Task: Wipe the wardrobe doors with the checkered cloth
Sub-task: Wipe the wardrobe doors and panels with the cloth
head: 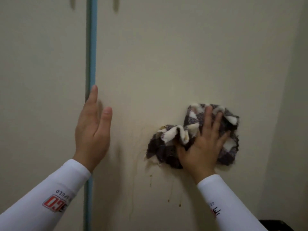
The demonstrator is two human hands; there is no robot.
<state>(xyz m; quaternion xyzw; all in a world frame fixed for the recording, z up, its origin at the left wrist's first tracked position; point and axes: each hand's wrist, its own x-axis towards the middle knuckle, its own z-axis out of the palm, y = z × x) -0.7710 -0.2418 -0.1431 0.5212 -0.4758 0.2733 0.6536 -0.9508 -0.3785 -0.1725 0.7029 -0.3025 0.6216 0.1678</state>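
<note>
I'm mid-wipe on the right door (183,64). My right hand (202,147) lies flat, fingers spread, pressing the bunched cloth (166,147) against the panel rather than gripping it. Brownish drips (168,200) run down just below the cloth, so I judge the next stroke should sweep downward over them. My left hand (92,130) is open and empty, fingers straight and pointing up, near the blue strip (91,47) between the doors.

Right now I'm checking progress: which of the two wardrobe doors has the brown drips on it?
The right-hand door, where the right hand presses the checkered cloth. Brown drips run below the cloth; the left-hand door shows none.
</note>
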